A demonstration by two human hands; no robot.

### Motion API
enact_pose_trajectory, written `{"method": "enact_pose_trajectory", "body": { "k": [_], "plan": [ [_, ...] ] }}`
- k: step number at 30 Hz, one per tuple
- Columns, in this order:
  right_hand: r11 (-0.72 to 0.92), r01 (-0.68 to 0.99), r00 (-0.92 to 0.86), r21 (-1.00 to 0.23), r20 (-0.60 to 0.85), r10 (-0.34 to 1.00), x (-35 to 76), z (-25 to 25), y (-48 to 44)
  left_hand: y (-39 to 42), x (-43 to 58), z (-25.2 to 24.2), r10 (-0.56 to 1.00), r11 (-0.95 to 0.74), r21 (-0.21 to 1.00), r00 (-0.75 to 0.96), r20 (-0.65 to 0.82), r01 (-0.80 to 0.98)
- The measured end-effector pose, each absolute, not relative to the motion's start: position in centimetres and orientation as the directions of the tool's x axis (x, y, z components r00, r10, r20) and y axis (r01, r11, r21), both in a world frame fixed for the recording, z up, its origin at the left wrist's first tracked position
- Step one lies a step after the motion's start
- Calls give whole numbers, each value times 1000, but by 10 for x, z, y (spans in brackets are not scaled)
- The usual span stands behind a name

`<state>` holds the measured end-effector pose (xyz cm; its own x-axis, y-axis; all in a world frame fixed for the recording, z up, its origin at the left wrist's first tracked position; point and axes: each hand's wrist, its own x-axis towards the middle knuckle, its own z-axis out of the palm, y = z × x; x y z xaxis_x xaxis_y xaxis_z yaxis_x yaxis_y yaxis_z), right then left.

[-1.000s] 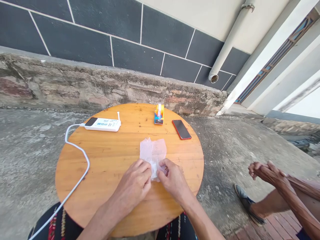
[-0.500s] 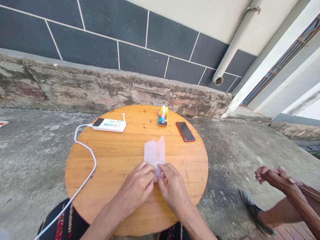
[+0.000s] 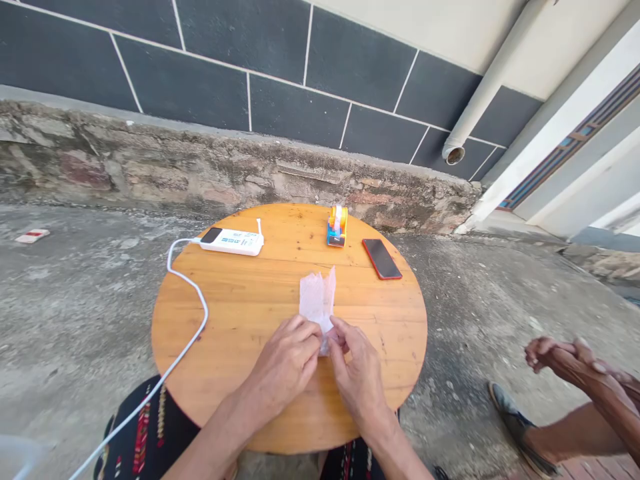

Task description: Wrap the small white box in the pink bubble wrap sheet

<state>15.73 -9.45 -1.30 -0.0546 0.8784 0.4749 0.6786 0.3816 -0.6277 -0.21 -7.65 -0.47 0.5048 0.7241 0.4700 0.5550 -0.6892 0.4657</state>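
1. The round wooden table (image 3: 240, 313) is the biggest thing here. Its flat top gives good room for neat folding, so the work should stay down on the wood.
2. The left hand (image 3: 290, 353) lies over the near left part of the wrap. Its fingers are bent, but whether they pinch or just press cannot be told. A firm, flat press would help stop slipping.
3. The right hand (image 3: 357, 367) has its thumb and first finger closed on the wrap's near right side. A light pinch should be best, as a hard tug could tear it.
4. The pinkish bubble wrap (image 3: 316, 297) is between the hands, in front of the person. Its far end sticks out past the fingers, partly folded up. Smoothing from the middle out should keep the edges even.
5. The white gadget (image 3: 233, 241), with its cord (image 3: 205, 310), sits far left, out of the way.
6. The red-edged phone (image 3: 382, 259) lies far right.
7. The tape dispenser (image 3: 337, 227) stands beyond the wrap.
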Motion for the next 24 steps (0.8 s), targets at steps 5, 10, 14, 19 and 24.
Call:
{"method": "enact_pose_trajectory", "body": {
  "k": [5,10,14,19,24],
  "plan": [
    [369,692,-3,-621,508,861,151,-15,-94,-77,-3,-4,723,-691,480,514,462,540],
    [388,736,-67,-555,510,858,148,-14,-102,-77,-2,-4,746,-665,531,487,454,525],
    [413,771,-177,-485,459,871,153,-7,-107,-78,0,-5,769,-638,605,441,464,476],
    [382,725,-205,-572,351,914,160,2,-99,-81,2,-8,799,-601,642,362,480,475],
    [369,674,-217,-640,305,927,163,2,-92,-84,1,-7,793,-607,666,375,480,433]
  ]
}}
